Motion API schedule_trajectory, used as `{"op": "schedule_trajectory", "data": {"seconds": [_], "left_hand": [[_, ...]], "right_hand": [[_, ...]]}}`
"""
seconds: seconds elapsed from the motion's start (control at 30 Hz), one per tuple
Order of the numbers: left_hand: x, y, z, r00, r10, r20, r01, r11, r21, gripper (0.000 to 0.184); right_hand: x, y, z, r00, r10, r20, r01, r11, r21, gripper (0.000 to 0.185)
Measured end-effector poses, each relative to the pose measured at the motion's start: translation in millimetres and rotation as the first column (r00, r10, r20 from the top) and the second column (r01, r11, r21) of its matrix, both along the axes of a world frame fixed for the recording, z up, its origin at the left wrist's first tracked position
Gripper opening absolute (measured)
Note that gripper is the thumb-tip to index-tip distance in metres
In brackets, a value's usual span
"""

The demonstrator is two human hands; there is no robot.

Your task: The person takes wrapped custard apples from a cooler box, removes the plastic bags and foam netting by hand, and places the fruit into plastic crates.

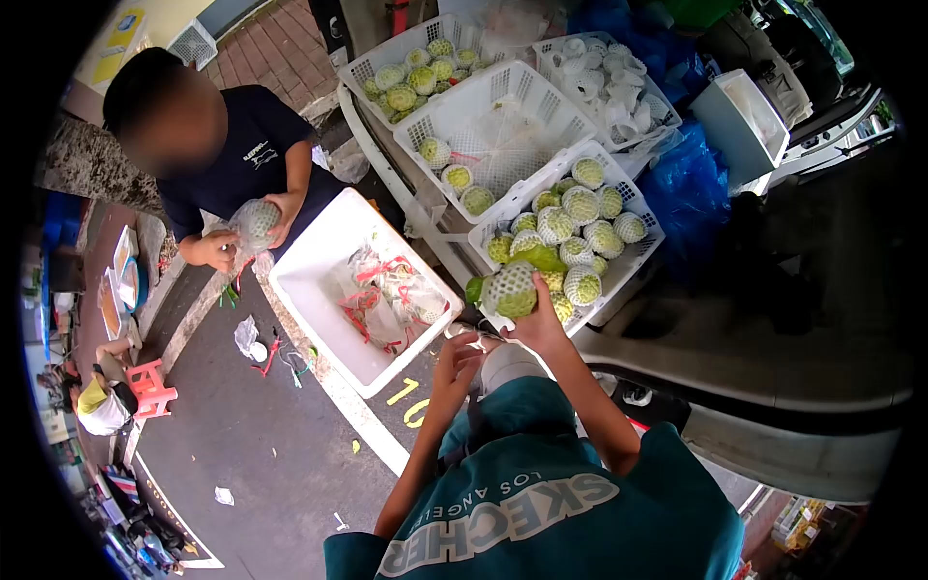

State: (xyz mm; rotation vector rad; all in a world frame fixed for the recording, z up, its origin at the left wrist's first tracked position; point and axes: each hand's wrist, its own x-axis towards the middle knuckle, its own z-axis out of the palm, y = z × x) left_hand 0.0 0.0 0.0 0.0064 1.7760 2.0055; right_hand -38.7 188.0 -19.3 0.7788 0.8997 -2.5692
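Observation:
My right hand (541, 321) is closed around a green custard apple (513, 290) with leaves on it and a white foam net over it. It is held up at the near corner of a white plastic crate (619, 288) full of netted custard apples (580, 206). Lower and to the left, my left hand (458, 365) has loosely bent fingers, apart, with nothing visible in them. Beside it stands a white foam box (300, 275) with bagged fruit (387, 295) tied with red strips.
A co-worker (246, 145) across the foam box holds a netted fruit (256, 224) in both hands. Behind, on the vehicle's edge, are a crate (503, 116) with a few fruits, a fuller crate (372, 68) and a crate of foam nets (604, 82). A red stool (150, 389) stands far left.

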Motion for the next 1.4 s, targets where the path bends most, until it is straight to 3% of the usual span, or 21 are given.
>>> {"op": "schedule_trajectory", "data": {"seconds": [0.1,0.17,0.23,0.27,0.33,0.4,0.43,0.47,0.53,0.67,0.73,0.83,0.87,0.9,0.97,1.03,1.1,1.17,1.27,1.3,1.4], "left_hand": [[3.4,-11.1,-1.7,0.978,-0.055,0.202,0.068,0.996,-0.057,0.028],[-28.7,6.0,-27.6,0.979,-0.056,0.195,0.069,0.996,-0.059,0.024],[-31.4,-1.0,-38.9,0.972,-0.027,0.235,0.072,0.980,-0.185,0.022],[-36.8,-0.3,-48.2,0.973,0.008,0.230,0.048,0.971,-0.236,0.021],[-27.4,-8.9,-54.1,0.971,0.063,0.229,0.017,0.943,-0.333,0.020],[-16.0,-16.1,-63.5,0.948,0.167,0.271,-0.057,0.927,-0.371,0.022],[-7.6,-19.5,-70.4,0.938,0.198,0.285,-0.067,0.908,-0.413,0.021],[2.6,-20.4,-74.8,0.922,0.264,0.282,-0.133,0.903,-0.409,0.019],[5.6,-21.9,-88.6,0.911,0.283,0.301,-0.123,0.881,-0.457,0.018],[33.8,-31.0,-103.6,0.869,0.310,0.386,-0.084,0.861,-0.502,0.017],[42.3,-35.1,-103.5,0.835,0.348,0.426,-0.121,0.871,-0.475,0.019],[60.8,-45.5,-112.7,0.810,0.377,0.449,-0.136,0.866,-0.481,0.023],[72.1,-52.6,-112.3,0.804,0.388,0.450,-0.124,0.850,-0.511,0.025],[90.9,-58.2,-126.4,0.782,0.405,0.474,-0.143,0.856,-0.497,0.028],[105.2,-63.0,-122.0,0.537,0.491,0.686,-0.220,0.867,-0.448,0.031],[101.9,-74.8,-119.7,0.402,0.546,0.735,-0.337,0.835,-0.436,0.032],[100.6,-97.3,-125.3,0.427,0.639,0.640,-0.392,0.768,-0.506,0.033],[83.4,-119.8,-133.4,0.456,0.762,0.460,-0.424,0.640,-0.641,0.035],[108.1,-163.9,-190.0,0.485,0.857,0.174,-0.441,0.412,-0.797,0.037],[113.6,-180.1,-199.3,0.481,0.871,0.098,-0.424,0.329,-0.844,0.037],[90.2,-216.4,-241.0,0.417,0.908,-0.045,-0.384,0.131,-0.914,0.044]], "right_hand": [[-18.9,17.1,-26.5,0.955,-0.004,0.295,0.107,0.937,-0.333,0.062],[-81.6,49.8,-53.8,0.999,-0.035,0.007,0.036,0.983,-0.178,0.056],[-135.0,63.7,-81.0,1.000,-0.031,-0.004,0.031,0.998,-0.059,0.060],[-171.6,70.7,-75.6,1.000,-0.005,-0.022,0.010,0.971,0.239,0.066],[-229.1,86.9,-98.7,0.988,0.152,-0.007,-0.101,0.690,0.717,0.078],[-280.7,103.0,-130.7,0.931,0.354,0.091,-0.166,0.187,0.968,0.085],[-296.1,105.9,-139.8,0.895,0.409,0.179,-0.150,-0.101,0.983,0.087],[-305.6,105.7,-150.4,0.885,0.424,0.193,-0.163,-0.107,0.981,0.087],[-330.7,106.4,-167.5,0.655,0.449,0.609,-0.120,-0.733,0.670,0.081],[-340.0,100.4,-214.0,0.564,0.347,0.749,-0.295,-0.762,0.576,0.086],[-338.9,101.0,-245.7,0.536,0.272,0.799,-0.541,-0.616,0.573,0.094],[-333.0,101.6,-274.0,0.658,0.267,0.705,-0.512,-0.527,0.678,0.094],[-332.9,98.9,-280.0,0.637,0.260,0.726,-0.574,-0.470,0.671,0.096],[-331.9,101.0,-275.0,0.620,0.272,0.736,-0.570,-0.488,0.661,0.096],[-324.0,104.1,-261.7,0.497,0.260,0.828,-0.536,-0.658,0.529,0.097],[-322.3,97.8,-233.8,0.522,0.360,0.773,-0.304,-0.768,0.563,0.084],[-316.3,72.4,-202.7,0.575,0.626,0.527,-0.047,-0.618,0.785,0.058],[-295.9,30.5,-157.1,0.520,0.848,0.101,-0.077,-0.071,0.994,0.033],[-216.2,-41.1,-128.0,0.307,0.950,0.066,-0.219,0.003,0.976,0.024],[-181.9,-63.1,-134.1,0.210,0.974,0.089,-0.331,-0.014,0.943,0.023],[-129.7,-118.5,-159.0,-0.078,0.984,0.163,-0.309,-0.179,0.934,0.020]]}}
